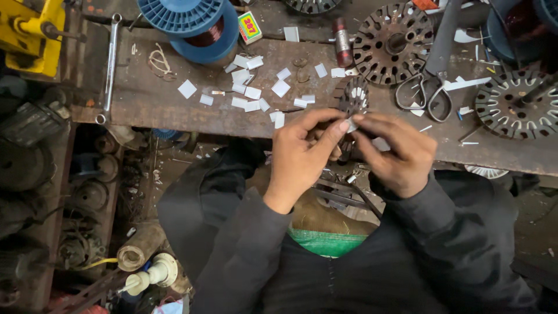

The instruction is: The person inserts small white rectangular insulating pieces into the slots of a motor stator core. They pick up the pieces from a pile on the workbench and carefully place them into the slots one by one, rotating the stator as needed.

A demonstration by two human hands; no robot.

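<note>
Your left hand (302, 154) and right hand (398, 152) pinched a small white paper slip (352, 125) between closed fingertips, centre frame, just below the small slotted stator core (353, 96). More white slips (250, 87) lay scattered up-left on the rusty bench (151, 102); scissors (427, 93) lay to the right.

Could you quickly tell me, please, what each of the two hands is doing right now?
Left hand: closed, fingertips pinching a small white paper piece.
Right hand: closed, fingertips meeting the same piece beside the small slotted metal core.
</note>
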